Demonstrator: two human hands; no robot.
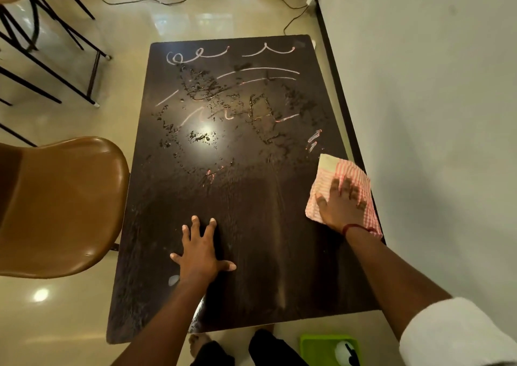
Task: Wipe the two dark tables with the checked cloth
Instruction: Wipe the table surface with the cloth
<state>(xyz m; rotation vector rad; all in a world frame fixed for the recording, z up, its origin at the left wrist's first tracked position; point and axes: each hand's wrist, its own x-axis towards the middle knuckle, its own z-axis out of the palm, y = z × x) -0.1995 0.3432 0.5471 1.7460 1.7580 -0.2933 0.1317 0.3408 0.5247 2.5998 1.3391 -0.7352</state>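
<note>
Fingers point(348, 189) of the right hand point(342, 207) lie spread flat on the checked cloth point(330, 179) at the worktop point(251, 239) right edge; left hand point(200, 249) splayed, empty. Cloth looks soft, light: press through the palm.

The right hand point(342, 203) covers the middle of the cloth point(333, 172). The brown chair point(64, 206) runs off the left edge. The green tray point(313, 349) is cut by the bottom edge, its contents unclear.
</note>
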